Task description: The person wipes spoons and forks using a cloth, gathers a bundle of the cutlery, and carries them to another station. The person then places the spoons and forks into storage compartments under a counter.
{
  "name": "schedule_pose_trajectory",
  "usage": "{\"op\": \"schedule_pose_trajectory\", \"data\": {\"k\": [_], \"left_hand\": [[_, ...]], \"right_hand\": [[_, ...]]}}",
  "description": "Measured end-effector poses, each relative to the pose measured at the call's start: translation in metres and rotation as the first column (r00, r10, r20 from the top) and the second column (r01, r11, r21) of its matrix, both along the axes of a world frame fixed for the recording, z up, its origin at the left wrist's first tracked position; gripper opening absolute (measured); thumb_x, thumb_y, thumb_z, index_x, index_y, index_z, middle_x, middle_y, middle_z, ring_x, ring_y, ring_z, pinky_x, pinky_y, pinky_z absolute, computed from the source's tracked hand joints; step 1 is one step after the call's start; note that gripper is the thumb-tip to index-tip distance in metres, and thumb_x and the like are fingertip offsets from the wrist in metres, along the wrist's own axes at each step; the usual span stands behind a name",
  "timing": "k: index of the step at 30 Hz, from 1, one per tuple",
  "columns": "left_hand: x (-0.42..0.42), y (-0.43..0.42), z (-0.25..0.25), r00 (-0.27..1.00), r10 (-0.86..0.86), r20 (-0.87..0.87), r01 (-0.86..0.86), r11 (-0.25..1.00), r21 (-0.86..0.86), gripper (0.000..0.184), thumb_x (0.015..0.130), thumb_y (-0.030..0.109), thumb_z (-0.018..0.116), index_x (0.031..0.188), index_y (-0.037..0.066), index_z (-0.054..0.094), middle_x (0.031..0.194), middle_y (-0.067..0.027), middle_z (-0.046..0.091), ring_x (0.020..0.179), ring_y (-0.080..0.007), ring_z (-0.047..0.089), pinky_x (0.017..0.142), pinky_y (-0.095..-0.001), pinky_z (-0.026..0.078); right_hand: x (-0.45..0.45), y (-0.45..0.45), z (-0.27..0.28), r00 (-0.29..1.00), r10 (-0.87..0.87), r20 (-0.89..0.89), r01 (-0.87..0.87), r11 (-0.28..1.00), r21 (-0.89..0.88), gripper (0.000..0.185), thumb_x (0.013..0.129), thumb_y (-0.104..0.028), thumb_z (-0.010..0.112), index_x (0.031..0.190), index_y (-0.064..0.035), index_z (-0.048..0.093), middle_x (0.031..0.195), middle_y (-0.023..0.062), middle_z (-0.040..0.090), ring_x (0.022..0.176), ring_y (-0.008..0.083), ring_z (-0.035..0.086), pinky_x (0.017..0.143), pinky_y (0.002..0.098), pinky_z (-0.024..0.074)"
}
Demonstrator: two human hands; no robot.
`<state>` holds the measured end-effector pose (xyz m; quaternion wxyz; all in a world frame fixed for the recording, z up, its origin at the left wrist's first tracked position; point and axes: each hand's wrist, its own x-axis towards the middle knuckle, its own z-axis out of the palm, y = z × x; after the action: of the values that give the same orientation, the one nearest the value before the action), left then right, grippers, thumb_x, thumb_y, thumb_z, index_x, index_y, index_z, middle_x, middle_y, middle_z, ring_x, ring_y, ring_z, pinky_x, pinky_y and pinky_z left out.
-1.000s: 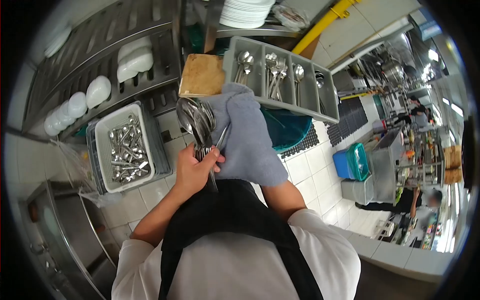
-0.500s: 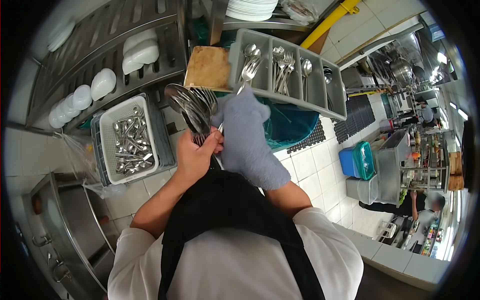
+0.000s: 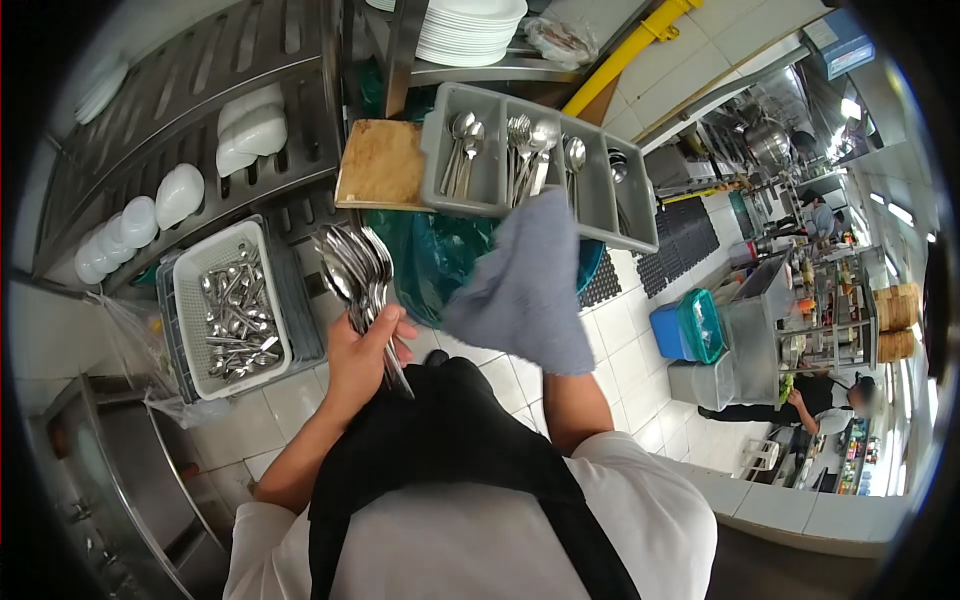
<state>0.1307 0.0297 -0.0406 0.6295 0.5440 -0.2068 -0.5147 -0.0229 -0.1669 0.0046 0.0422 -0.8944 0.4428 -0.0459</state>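
My left hand (image 3: pixel 367 345) is closed around a bundle of metal cutlery (image 3: pixel 360 265), spoon heads fanned upward and handles pointing down toward the apron. A grey cloth (image 3: pixel 530 285) covers my right hand, hiding the fingers. Its upper end reaches the front of a grey cutlery tray (image 3: pixel 432 165). Just beyond the cloth, a shiny utensil (image 3: pixel 542 140) lies over the forks (image 3: pixel 518 135), its handle running down to the cloth; whether I still grip it is hidden. Spoons (image 3: pixel 467 145) fill the tray's left compartment, and more spoons (image 3: pixel 574 155) lie in the third.
A white perforated basket (image 3: pixel 190 345) heaped with cutlery stands at left. A wooden board (image 3: pixel 380 165) adjoins the tray. White bowls (image 3: pixel 180 195) and stacked plates (image 3: pixel 470 35) sit on steel racks. A green bag (image 3: pixel 425 250) hangs below. Another person (image 3: pixel 830 395) stands far right.
My cloth-covered right hand has moved away from the bundle, up and right to the tray. The fork that stood above the cloth now appears over the fork compartment. My left hand keeps its bundle.
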Motion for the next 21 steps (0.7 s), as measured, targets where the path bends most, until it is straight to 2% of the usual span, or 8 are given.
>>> {"op": "schedule_pose_trajectory", "data": {"k": [4, 6, 8, 10, 16, 17, 18, 21], "left_hand": [[0.000, 0.007, 0.001, 0.989, 0.000, -0.146, 0.005, 0.999, 0.037, 0.022, 0.094, 0.017, 0.061, 0.104, -0.002, 0.062, 0.078, -0.0106, 0.067, 0.058, -0.0181, 0.064, 0.051, -0.0289, 0.053], [0.002, 0.008, -0.002, 0.980, -0.027, -0.196, 0.028, 1.000, 0.001, 0.023, 0.093, 0.017, 0.061, 0.105, -0.003, 0.062, 0.078, -0.0104, 0.067, 0.060, -0.0189, 0.066, 0.054, -0.0300, 0.055], [-0.001, 0.009, 0.002, 0.980, -0.022, -0.200, 0.025, 1.000, 0.011, 0.024, 0.093, 0.017, 0.061, 0.107, -0.003, 0.062, 0.080, -0.0113, 0.068, 0.062, -0.0198, 0.067, 0.056, -0.0307, 0.056], [-0.005, 0.009, 0.008, 0.980, -0.020, -0.200, 0.026, 0.999, 0.028, 0.025, 0.092, 0.016, 0.061, 0.108, -0.003, 0.062, 0.082, -0.0123, 0.068, 0.063, -0.0205, 0.067, 0.058, -0.0314, 0.056], [-0.011, 0.005, 0.002, 0.991, -0.005, -0.137, -0.001, 0.999, -0.046, 0.023, 0.093, 0.011, 0.063, 0.108, -0.005, 0.058, 0.089, -0.0157, 0.068, 0.074, -0.0218, 0.069, 0.065, -0.0343, 0.060], [-0.010, 0.004, -0.003, 0.992, 0.002, -0.128, -0.009, 0.999, -0.049, 0.022, 0.092, 0.010, 0.063, 0.107, -0.005, 0.058, 0.090, -0.0160, 0.068, 0.074, -0.0217, 0.069, 0.065, -0.0344, 0.060], [-0.010, 0.004, -0.005, 0.993, 0.010, -0.119, -0.016, 0.999, -0.051, 0.021, 0.092, 0.010, 0.064, 0.106, -0.005, 0.057, 0.091, -0.0163, 0.068, 0.074, -0.0216, 0.069, 0.065, -0.0346, 0.060], [-0.005, 0.001, 0.002, 0.995, 0.038, -0.088, -0.039, 0.999, -0.009, 0.020, 0.091, 0.010, 0.065, 0.104, -0.004, 0.057, 0.089, -0.0146, 0.067, 0.075, -0.0209, 0.069, 0.064, -0.0340, 0.060]], "right_hand": [[-0.045, -0.024, 0.030, 0.933, -0.189, 0.307, 0.237, 0.963, -0.126, 0.016, 0.085, -0.015, 0.055, 0.095, -0.0030, 0.060, 0.083, 0.0148, 0.062, 0.085, 0.0293, 0.065, 0.075, 0.0362, 0.0510], [-0.040, -0.027, 0.057, 0.904, -0.251, 0.347, 0.314, 0.939, -0.139, 0.023, 0.090, -0.010, 0.050, 0.105, 0.0021, 0.060, 0.092, 0.0186, 0.064, 0.093, 0.0308, 0.066, 0.076, 0.0362, 0.0532], [-0.025, -0.037, 0.082, 0.903, -0.345, 0.255, 0.375, 0.924, -0.076, 0.025, 0.091, -0.006, 0.047, 0.110, 0.0052, 0.059, 0.100, 0.0209, 0.064, 0.099, 0.0310, 0.066, 0.078, 0.0370, 0.0529], [-0.039, -0.128, -0.015, 0.897, -0.228, -0.379, 0.110, 0.945, -0.309, 0.032, 0.090, -0.009, 0.051, 0.117, 0.0066, 0.058, 0.108, 0.0204, 0.066, 0.101, 0.0293, 0.067, 0.079, 0.0359, 0.0535], [0.009, -0.122, 0.027, 0.866, -0.310, -0.392, 0.337, 0.942, -0.002, 0.034, 0.089, -0.017, 0.057, 0.118, -0.0024, 0.064, 0.101, 0.0106, 0.072, 0.090, 0.0261, 0.070, 0.071, 0.0336, 0.0552], [-0.004, -0.122, 0.019, 0.954, -0.204, -0.219, 0.150, 0.959, -0.239, 0.028, 0.088, -0.016, 0.057, 0.112, -0.0024, 0.064, 0.091, 0.0093, 0.069, 0.083, 0.0259, 0.069, 0.067, 0.0337, 0.0544], [-0.013, -0.117, 0.019, 0.976, -0.145, -0.161, 0.088, 0.944, -0.317, 0.028, 0.087, -0.016, 0.057, 0.111, -0.0026, 0.064, 0.090, 0.0091, 0.069, 0.082, 0.0256, 0.068, 0.066, 0.0338, 0.0539], [-0.040, -0.092, 0.036, 0.990, -0.109, -0.094, 0.073, 0.942, -0.326, 0.025, 0.085, -0.015, 0.058, 0.107, -0.0034, 0.064, 0.088, 0.0088, 0.068, 0.079, 0.0248, 0.066, 0.065, 0.0339, 0.0524]]}}
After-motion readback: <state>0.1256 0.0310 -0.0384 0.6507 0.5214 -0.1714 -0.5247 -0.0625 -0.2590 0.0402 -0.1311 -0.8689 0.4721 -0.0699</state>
